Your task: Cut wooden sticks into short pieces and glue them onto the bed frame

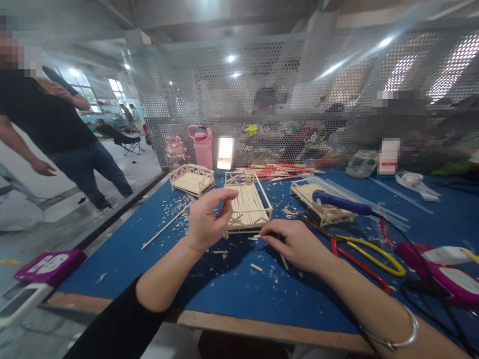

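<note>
A miniature bed frame (249, 204) built of thin wooden sticks stands before me on the blue table. My left hand (209, 219) hovers over its near left corner, thumb and fingers curled toward each other; whatever lies between the tips is too small to make out. Close to the frame's near right corner, my right hand (294, 244) pinches a short wooden stick piece (258, 236) just above the tabletop. Two similar stick models stand on either side, a left one (192, 180) and a right one (318, 197).
A blue glue gun (340, 202) leans on the right model, with red-and-yellow-handled pliers (368, 254) nearby. Red-tipped sticks (277, 172), a lit phone (225, 152) and a pink bottle (202, 147) line the back. Wood scraps litter the blue tabletop (232, 294). A person (56, 114) stands left.
</note>
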Demonstrator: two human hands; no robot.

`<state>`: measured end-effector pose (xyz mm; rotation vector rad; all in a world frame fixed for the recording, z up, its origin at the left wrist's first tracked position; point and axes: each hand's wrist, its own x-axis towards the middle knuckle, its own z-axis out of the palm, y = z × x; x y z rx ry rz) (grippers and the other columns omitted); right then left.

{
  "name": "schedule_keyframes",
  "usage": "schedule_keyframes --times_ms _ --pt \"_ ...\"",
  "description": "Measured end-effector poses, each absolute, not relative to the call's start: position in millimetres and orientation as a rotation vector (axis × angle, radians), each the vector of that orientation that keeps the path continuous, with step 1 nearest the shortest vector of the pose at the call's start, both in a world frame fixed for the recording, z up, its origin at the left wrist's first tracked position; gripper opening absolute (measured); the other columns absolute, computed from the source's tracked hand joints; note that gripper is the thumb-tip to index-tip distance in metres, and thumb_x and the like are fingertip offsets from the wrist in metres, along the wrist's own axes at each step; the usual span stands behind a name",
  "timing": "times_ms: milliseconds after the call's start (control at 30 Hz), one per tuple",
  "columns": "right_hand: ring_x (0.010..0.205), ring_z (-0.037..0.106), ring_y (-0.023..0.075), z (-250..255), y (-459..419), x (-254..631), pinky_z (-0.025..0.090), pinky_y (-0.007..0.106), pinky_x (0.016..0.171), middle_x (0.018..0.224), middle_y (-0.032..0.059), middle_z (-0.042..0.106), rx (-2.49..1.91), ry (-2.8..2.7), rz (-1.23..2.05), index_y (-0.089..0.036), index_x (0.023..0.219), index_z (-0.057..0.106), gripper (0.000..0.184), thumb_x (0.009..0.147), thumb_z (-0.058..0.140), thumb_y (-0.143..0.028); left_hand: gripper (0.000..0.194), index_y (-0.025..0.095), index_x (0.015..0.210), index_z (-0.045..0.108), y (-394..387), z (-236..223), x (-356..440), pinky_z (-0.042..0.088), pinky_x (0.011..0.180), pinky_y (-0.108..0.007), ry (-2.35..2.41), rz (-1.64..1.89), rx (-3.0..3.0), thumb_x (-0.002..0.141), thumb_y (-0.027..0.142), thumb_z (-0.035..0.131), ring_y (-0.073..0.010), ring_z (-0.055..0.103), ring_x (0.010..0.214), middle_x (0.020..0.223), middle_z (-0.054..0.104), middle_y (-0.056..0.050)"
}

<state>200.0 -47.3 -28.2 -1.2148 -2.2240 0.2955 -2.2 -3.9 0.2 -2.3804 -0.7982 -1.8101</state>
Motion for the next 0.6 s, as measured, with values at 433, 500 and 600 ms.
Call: schedule_keyframes --times_ms 433,500,600 --pt "0.060 0.060 0.0151 -9 -59 204 0.046 0.025 0.056 0.071 0.0036 0.071 -1.126 -1.993 0.573 -0.018 0.086 0.072 0.034 0.081 0.053 -0.047 0.046 0.023 0.127 0.044 -30 -19 21 0.047 0.049 -0.016 -0.680 -1.610 -2.807 0.083 0.018 0.057 -0.0030 0.048 0.046 0.086 0.066 0.000" --pt "0.057 0.057 0.0139 -8 -61 201 0.045 0.025 0.055 0.062 0.0018 0.068 -1.119 -1.936 0.631 -0.019 0.071 0.070 0.033 0.079 0.056 -0.047 0.050 0.024 0.129 0.042 -30 -21 21 0.045 0.048 -0.016 -0.717 -1.580 -2.815 0.082 0.018 0.057 -0.0034 0.046 0.047 0.086 0.064 0.000" --pt "0.056 0.057 0.0144 -10 -61 197 0.046 0.026 0.055 0.059 0.0021 0.067 -1.194 -1.834 0.612 -0.019 0.062 0.069 0.032 0.075 0.061 -0.047 0.052 0.025 0.130 0.040 -29 -22 20 0.043 0.047 -0.016 -0.766 -1.537 -2.822 0.081 0.018 0.057 -0.0040 0.046 0.049 0.082 0.062 0.002"
